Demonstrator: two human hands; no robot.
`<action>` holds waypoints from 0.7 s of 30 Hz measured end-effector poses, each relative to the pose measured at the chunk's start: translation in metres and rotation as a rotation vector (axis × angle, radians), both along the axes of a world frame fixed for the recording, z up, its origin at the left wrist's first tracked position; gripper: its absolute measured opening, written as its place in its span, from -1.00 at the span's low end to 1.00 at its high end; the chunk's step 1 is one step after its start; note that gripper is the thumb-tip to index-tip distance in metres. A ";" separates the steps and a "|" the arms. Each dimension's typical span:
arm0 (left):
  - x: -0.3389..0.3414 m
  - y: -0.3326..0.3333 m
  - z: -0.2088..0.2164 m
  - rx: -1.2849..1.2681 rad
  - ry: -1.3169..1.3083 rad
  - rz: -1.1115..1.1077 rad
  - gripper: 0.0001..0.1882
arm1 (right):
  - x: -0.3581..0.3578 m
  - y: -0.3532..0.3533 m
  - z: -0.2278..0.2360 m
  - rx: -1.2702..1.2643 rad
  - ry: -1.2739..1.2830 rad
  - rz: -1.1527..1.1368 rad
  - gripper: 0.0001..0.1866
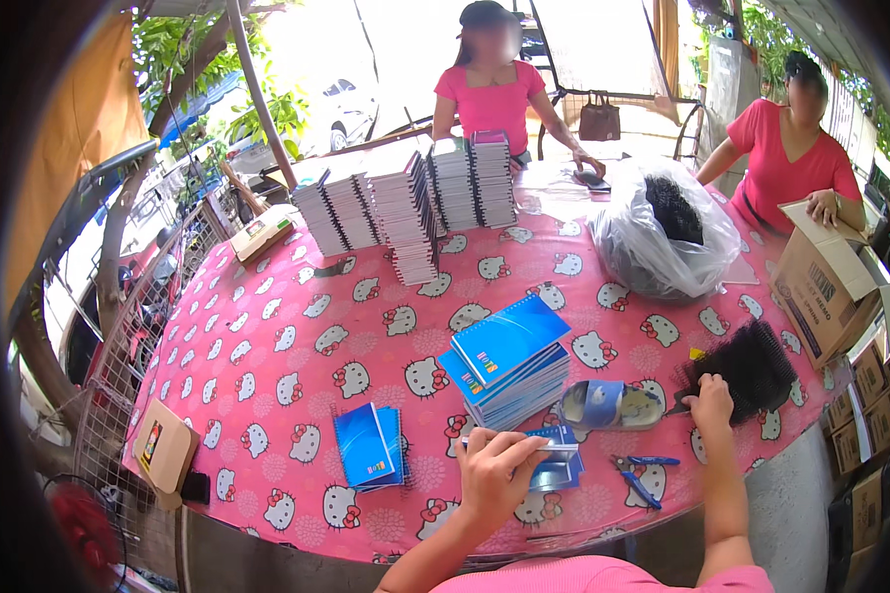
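Observation:
My left hand is closed on a small notebook, gripping it by its left edge above the table's near side. More blue covers show beneath it. My right hand is at the near left side of a heap of black plastic binding coils, fingers curled in; a thin dark coil seems to stick out from them. Just beyond my left hand rises a stack of blue notebooks, and a smaller pile of blue notebooks lies to its left. Blue-handled pliers rest between my hands.
A blue slipper lies between stack and coils. Tall notebook stacks and a plastic bag of coils stand farther back. One person touches a dark object; another holds a carton. An opened box sits left.

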State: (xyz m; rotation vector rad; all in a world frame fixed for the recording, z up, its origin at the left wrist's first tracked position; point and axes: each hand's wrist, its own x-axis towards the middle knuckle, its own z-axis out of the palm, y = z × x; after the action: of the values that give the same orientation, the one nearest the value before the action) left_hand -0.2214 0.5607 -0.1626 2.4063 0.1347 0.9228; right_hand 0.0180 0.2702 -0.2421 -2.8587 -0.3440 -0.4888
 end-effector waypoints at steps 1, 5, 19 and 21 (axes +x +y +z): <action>0.002 -0.001 0.002 0.005 0.002 -0.008 -0.84 | 0.008 -0.010 -0.009 -0.010 0.037 -0.016 -0.67; 0.003 0.000 -0.003 -0.008 -0.011 -0.007 -0.83 | 0.020 -0.017 -0.008 0.007 0.067 0.002 -0.73; 0.002 0.001 -0.005 -0.001 -0.020 0.009 -0.82 | -0.101 0.088 0.089 0.687 0.197 0.664 -0.73; 0.002 0.000 -0.004 -0.019 -0.018 -0.008 -0.82 | -0.122 0.104 0.091 0.805 0.280 0.748 -0.75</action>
State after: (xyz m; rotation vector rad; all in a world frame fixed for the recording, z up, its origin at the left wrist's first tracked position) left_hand -0.2191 0.5609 -0.1668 2.3785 0.1260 0.9355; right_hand -0.1042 0.3743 -0.1509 -1.8058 -0.8690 -0.0402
